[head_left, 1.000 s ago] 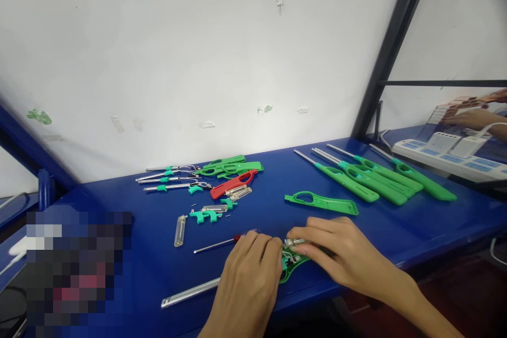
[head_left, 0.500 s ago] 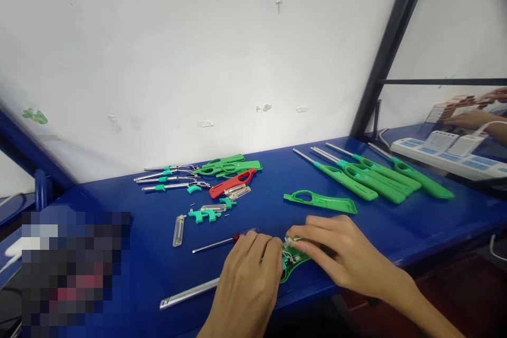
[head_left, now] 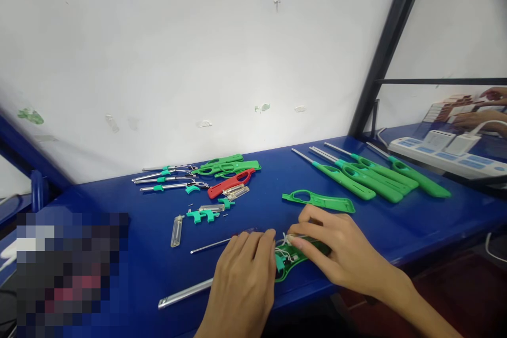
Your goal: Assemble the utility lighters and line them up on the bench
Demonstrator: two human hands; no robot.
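An open green lighter shell [head_left: 285, 269] with a teal part and white wires inside lies at the table's front edge. My left hand [head_left: 243, 274] is wrapped over its left end, from which a silver metal tube [head_left: 186, 293] sticks out to the left. Over the shell's right part, my right hand [head_left: 332, 248] pinches a small clear piece [head_left: 285, 238] between thumb and fingers. Behind my left hand lies a screwdriver [head_left: 212, 246], its handle partly hidden. A loose green half shell [head_left: 319, 200] rests behind my right hand.
Several whole green lighters [head_left: 380, 179] lie at the right. At the back left are metal tubes with wires [head_left: 170, 187], green shells [head_left: 227, 166], a red shell [head_left: 232, 183], clear tanks [head_left: 177, 231] and teal parts [head_left: 204, 216]. Beyond the frame are a power strip [head_left: 447, 156] and another person's hands [head_left: 485, 116].
My left hand has shifted slightly left, showing more of the teal part and covering the screwdriver's red part. My right hand's fingers have moved a little, and more of the shell shows beneath them.
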